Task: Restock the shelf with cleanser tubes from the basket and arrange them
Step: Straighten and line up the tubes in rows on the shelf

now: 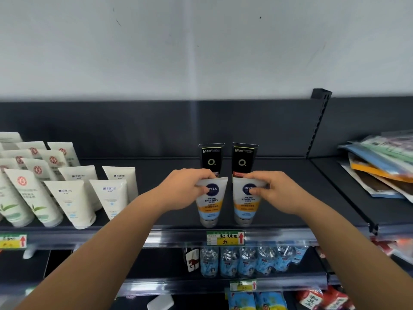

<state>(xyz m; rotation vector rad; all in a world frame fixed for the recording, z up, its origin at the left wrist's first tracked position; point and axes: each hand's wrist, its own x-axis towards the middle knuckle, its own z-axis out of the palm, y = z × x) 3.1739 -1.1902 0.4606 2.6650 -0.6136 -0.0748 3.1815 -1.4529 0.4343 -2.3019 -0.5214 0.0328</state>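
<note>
Two white, orange and light-blue cleanser tubes stand cap-down side by side near the front edge of the dark shelf (169, 215). My left hand (186, 186) pinches the top of the left tube (210, 205). My right hand (271, 189) pinches the top of the right tube (245, 206). Right behind them stand two black tubes, one on the left (211, 161) and one on the right (243, 161). The basket is out of view.
Several white tubes (73, 198) fill the shelf's left part. A pile of flat packets (380, 166) lies on the neighbouring shelf at right. A yellow-green price label (225, 238) hangs on the shelf edge. Small bottles (245, 260) line the shelf below.
</note>
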